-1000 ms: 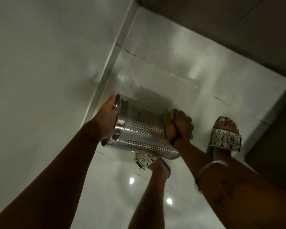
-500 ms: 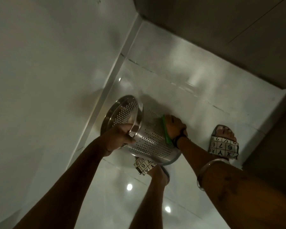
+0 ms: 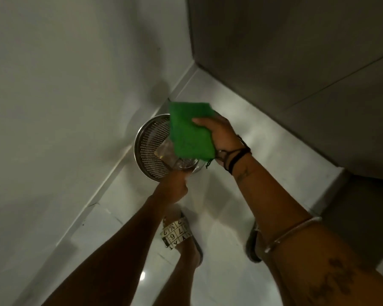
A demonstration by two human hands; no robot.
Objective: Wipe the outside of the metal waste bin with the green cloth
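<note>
While the left hand (image 3: 175, 189) pinches the metal waste bin (image 3: 152, 149) by its near rim by the wall, the right hand (image 3: 221, 134) grips the green cloth (image 3: 190, 131) above it, likely between strokes, needing contact with the outer wall.

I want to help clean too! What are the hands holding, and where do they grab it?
The right hand holds the green cloth by its right edge. The left hand grips the metal bin at its near rim.

Shiny pale floor tiles (image 3: 226, 217) with small light spots (image 3: 142, 275) — plain white wall (image 3: 53, 85) left, darker grey wall (image 3: 296, 62) right.
</note>
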